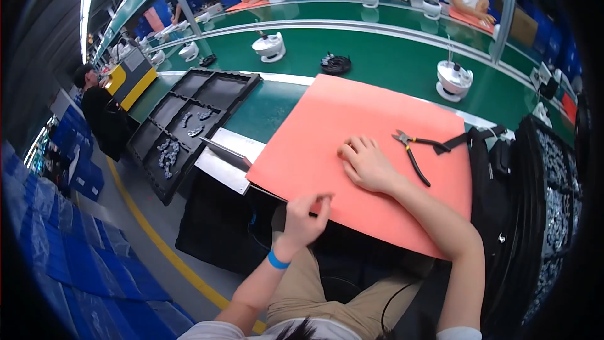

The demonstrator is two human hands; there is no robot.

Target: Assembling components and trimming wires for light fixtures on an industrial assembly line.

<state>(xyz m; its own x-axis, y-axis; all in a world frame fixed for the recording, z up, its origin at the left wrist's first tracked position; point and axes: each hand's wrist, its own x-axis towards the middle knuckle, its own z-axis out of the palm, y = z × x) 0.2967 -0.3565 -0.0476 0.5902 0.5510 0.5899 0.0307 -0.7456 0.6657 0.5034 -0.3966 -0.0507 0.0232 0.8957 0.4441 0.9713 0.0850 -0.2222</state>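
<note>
My left hand [304, 219], with a blue band on the wrist, hovers at the near edge of the salmon-pink mat [296, 145]. Its fingers curl toward the thumb; a small dark spot shows at the fingertips, too blurred to name. My right hand [368, 167] rests on the middle of the mat, fingers loosely bent and apart, with nothing seen in it. Right of that hand lies a pair of cutting pliers [409, 146] with black and yellow handles, jaws pointing up and left.
Left of the mat are a metal plate [220, 176] and a black compartment tray [207, 91] holding small grey parts. Beyond runs a green conveyor [296, 66] carrying white devices [454, 80] and a black cable coil [335, 64]. Racked trays [550, 170] stand right. Co-workers sit across.
</note>
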